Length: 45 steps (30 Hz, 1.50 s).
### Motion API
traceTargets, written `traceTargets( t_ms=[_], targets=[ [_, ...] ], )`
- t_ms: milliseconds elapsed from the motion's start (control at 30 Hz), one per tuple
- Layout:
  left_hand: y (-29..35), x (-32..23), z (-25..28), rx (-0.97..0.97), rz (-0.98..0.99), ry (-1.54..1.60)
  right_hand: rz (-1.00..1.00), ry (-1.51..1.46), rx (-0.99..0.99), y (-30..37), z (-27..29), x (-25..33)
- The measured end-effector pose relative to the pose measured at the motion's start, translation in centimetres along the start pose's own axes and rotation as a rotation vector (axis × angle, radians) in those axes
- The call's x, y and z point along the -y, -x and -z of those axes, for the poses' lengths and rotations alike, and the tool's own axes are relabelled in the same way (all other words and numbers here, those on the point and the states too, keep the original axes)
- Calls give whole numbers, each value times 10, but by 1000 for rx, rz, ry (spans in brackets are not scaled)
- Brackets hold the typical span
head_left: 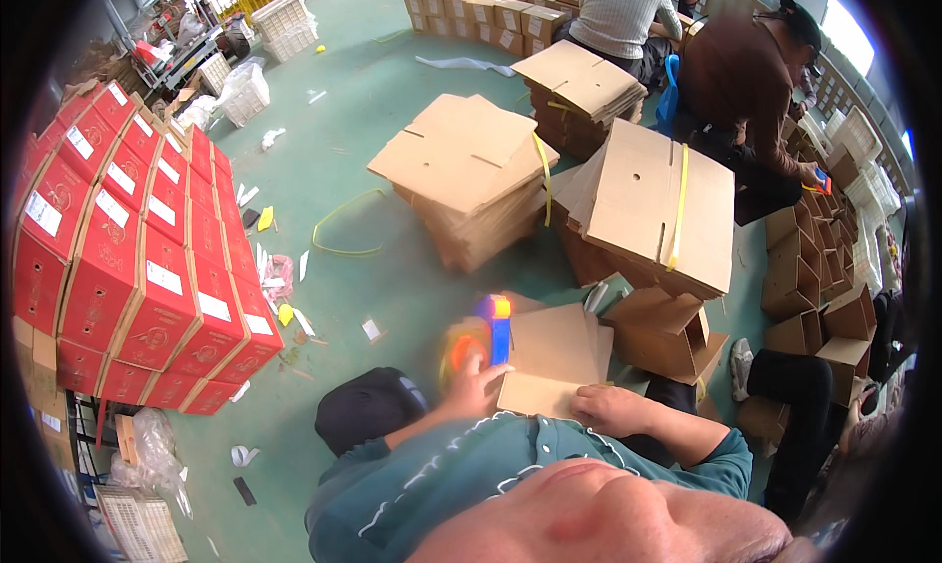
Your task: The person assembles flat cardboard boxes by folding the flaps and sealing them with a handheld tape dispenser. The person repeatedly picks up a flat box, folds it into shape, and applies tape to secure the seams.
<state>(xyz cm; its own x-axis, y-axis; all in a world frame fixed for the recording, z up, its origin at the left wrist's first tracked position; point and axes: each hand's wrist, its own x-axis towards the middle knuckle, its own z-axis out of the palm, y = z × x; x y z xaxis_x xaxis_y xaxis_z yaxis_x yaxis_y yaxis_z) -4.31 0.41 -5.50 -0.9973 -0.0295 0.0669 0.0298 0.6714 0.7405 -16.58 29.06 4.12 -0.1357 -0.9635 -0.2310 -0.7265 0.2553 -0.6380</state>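
Observation:
My left hand is wrapped round a tape dispenser, blue and orange with a yellow-orange tip, partly smeared by motion. It stands upright at the left side of a brown cardboard box in front of my body. My right hand has its fingers curled over the near right edge of that box. A flap of the box lies between my two hands. Whether the dispenser touches the cardboard I cannot tell.
Stacks of flat cardboard stand ahead, one bound with a yellow strap. An opened box sits at my right. Red cartons are piled at left. A person works at far right beside open boxes.

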Motion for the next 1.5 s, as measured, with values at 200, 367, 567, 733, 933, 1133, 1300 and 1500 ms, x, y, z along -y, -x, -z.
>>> traceTargets(
  t_ms=[200, 367, 567, 733, 933, 1133, 1300, 1500],
  targets=[
    [-7, -12, 15, 0, -61, -8, -193, 366, -84, 5, -30, 29],
    [-9, 8, 3, -68, -16, 29, -434, 462, -453, -10, -78, 43],
    [-12, -9, 8, -5, 181, 40, -551, 294, -788, -22, -109, 51],
    [-4, -9, -1, -16, 194, 2, -729, 270, -1152, -16, -122, 52],
    [32, 0, -15, -267, 230, 365, -699, -496, -1147, -11, -126, 39],
    [98, -1, -33, -284, 142, 68, -545, -374, -991, -36, -114, 25],
    [85, -13, -15, -246, 311, 127, -429, -381, -813, -45, -93, 20],
    [80, -26, -24, -299, 268, 54, -656, 279, -660, -60, -68, 24]
  ],
)
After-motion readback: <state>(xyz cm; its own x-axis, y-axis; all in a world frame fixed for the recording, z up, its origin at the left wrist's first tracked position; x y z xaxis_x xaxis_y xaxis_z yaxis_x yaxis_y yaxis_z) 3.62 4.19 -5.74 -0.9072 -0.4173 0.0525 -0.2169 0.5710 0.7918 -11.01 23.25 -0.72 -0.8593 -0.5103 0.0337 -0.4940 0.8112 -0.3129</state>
